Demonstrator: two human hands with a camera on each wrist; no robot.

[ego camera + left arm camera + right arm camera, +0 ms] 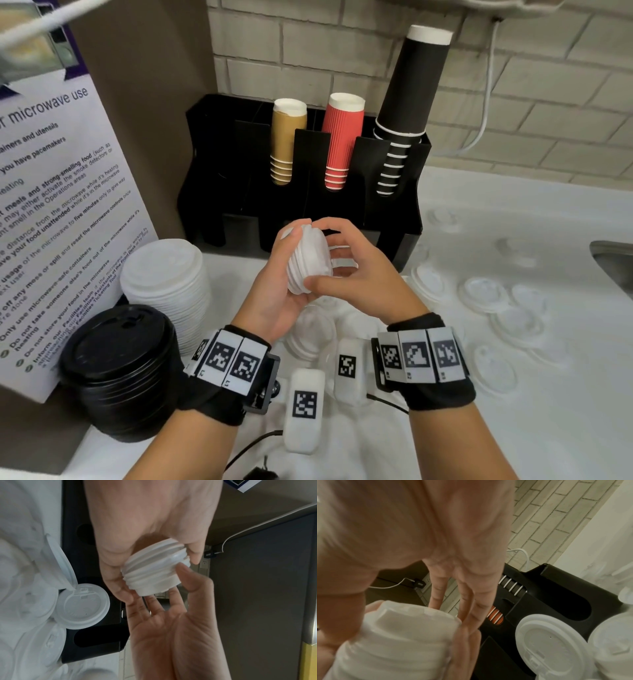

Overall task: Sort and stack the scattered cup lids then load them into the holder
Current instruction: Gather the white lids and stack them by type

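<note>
We held a small stack of white lids [310,262] in the air, just in front of the black holder [394,192]. Our left hand [274,294] cupped it with curled fingers, and our right hand [352,270] pinched its right side. More loose lids [483,294] lay on the counter at the right.

I hold a short stack of small white plastic lids [310,262] on its side between my left hand [274,298] and right hand [356,270], before the black cup holder [236,192].
</note>
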